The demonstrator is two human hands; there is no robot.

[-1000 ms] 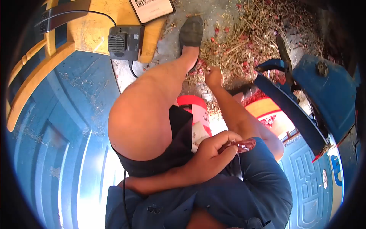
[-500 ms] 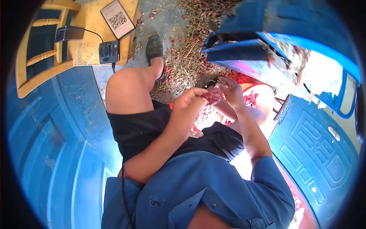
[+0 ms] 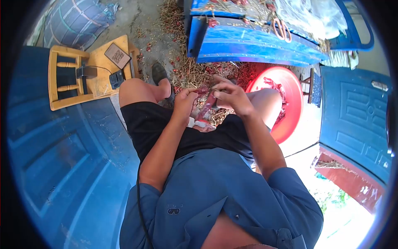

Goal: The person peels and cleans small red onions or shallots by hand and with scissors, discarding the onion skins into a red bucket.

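My left hand [image 3: 185, 103] is closed on a dark red, shiny, crumpled piece [image 3: 202, 90], its thumb and fingers pinching one side. Facing it, my right hand [image 3: 232, 98] has its fingers curled around the upper end of a long reddish strip [image 3: 206, 107] that slants down between my hands. The exact kind of both red pieces is not clear. Just below, between my thighs, lies a white and red bundle [image 3: 203, 125], partly covered by my shorts.
To the right stands a red tub [image 3: 293, 89] holding dark red pieces. Orange-handled scissors [image 3: 282, 30] hang at the edge of a blue table [image 3: 253, 45]. Straw and red scraps [image 3: 188, 74] litter the floor. A wooden chair [image 3: 95, 58] at left bears a phone [image 3: 117, 55] and a small black device [image 3: 116, 79].
The view has swung, bringing the whole tub and the scissors into sight. My hands have moved lower and slightly left. A long reddish strip now shows between them.
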